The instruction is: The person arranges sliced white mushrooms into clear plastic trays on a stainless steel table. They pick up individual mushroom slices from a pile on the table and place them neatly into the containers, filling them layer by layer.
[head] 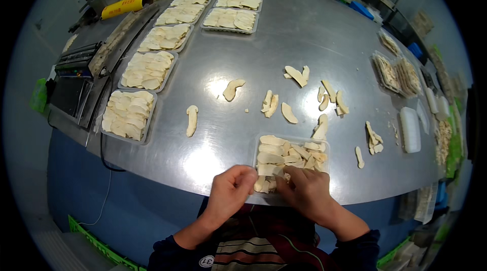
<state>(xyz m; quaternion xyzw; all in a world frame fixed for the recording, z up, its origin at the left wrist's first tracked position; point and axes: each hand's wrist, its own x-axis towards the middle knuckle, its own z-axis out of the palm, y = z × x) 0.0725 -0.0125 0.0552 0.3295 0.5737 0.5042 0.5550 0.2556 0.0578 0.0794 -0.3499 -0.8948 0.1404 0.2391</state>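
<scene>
A clear plastic tray (329, 157) stands at the near edge of the steel table, holding pale mushroom slices (271, 158). My left hand (233, 191) is at its left rim with the fingers curled; whether they pinch anything is hidden. My right hand (306, 191) reaches over the tray's near part, fingertips down among the slices; what they grip cannot be made out. Loose slices lie beyond the tray, among them a whole-profile mushroom slice (192, 120), a curved slice (233, 89) and a forked piece (298, 75). A small pile of slices (374, 138) lies to the right.
Filled trays of slices (128, 115) stand in rows at the left and back of the steel table (213, 54). A wrapping machine (78, 61) and a yellow tube (125, 6) are at the left. Stacked white empty trays (410, 130) and filled packs (387, 73) stand at the right.
</scene>
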